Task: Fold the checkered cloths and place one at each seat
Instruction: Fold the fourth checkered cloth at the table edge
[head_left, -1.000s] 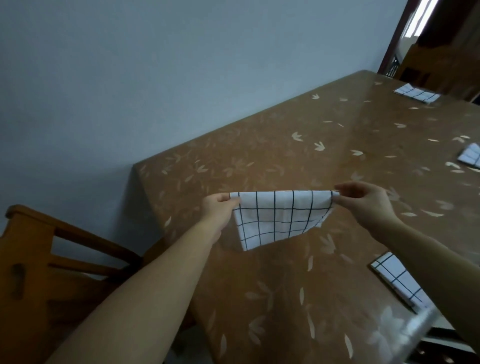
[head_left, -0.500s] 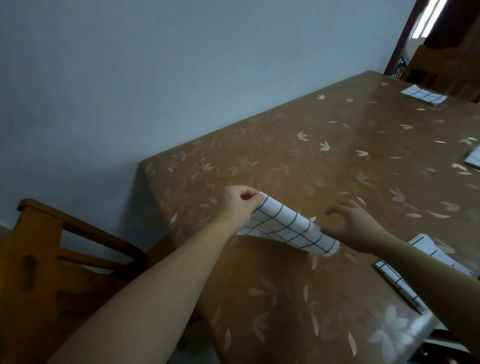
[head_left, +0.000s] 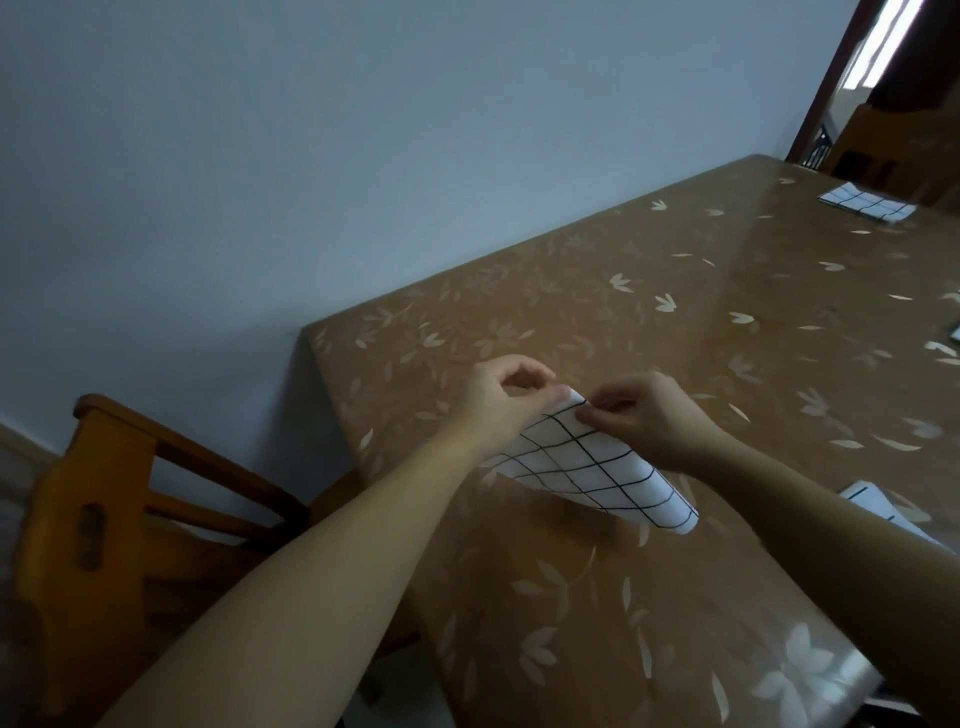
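Three checkered cloths show for certain: the held cloth (head_left: 597, 467), pinched near one corner by both hands, a folded cloth (head_left: 862, 203) lying at the table's far end, and a third cloth (head_left: 878, 506) at the near right, partly hidden behind the forearm. A dark sliver (head_left: 957, 332) at the right edge of the view may be a fourth (too little of it shows to tell). Two hands are in view, the left hand (head_left: 498, 400) and the right hand (head_left: 644, 415). There is one table (head_left: 675, 322) with a leaf-patterned brown top, and two wooden chairs: a near chair (head_left: 119, 499) at the left and a far chair (head_left: 883, 140) beyond the table's far end.
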